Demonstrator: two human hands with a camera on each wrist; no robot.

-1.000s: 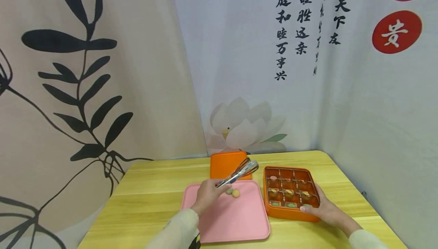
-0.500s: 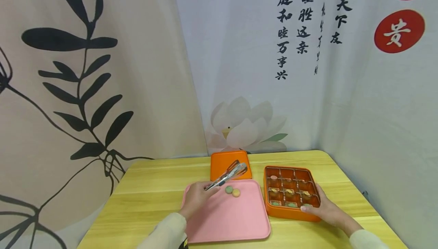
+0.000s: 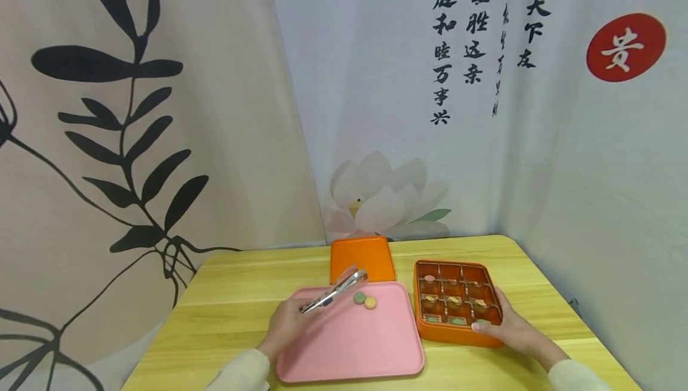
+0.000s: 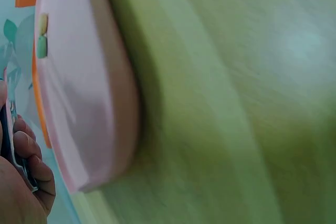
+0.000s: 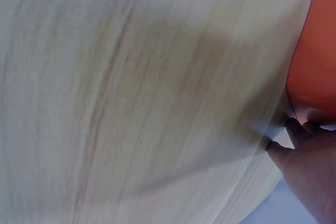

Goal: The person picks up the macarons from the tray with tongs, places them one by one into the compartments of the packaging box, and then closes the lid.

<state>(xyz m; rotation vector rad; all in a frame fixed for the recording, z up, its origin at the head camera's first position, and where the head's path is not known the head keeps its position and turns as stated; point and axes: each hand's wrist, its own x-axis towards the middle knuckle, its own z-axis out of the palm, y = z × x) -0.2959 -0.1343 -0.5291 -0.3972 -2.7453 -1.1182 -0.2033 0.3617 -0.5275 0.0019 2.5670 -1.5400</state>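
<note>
My left hand (image 3: 287, 326) holds metal food tongs (image 3: 335, 289), also seen edge-on in the left wrist view, where the fingers (image 4: 34, 163) curl round the handle. The tongs slant up and right above the pink tray (image 3: 371, 349). On that tray lie a green cookie (image 3: 359, 298) and a yellow cookie (image 3: 370, 303), side by side and apart from the tongs. My right hand (image 3: 513, 328) grips the near right corner of an orange box (image 3: 454, 335), thumb at its front rim. Clear dividers split the box into compartments; several hold small pink, yellow or green pieces.
An orange lid-like panel (image 3: 362, 259) lies behind the tray. All of this stands on a light wood-grain table (image 3: 236, 295), with a printed curtain (image 3: 258, 140) behind and at the right side.
My left hand has moved left and towards me with the tongs, away from the two cookies, which are now fully visible. The right hand and the box stay put.
</note>
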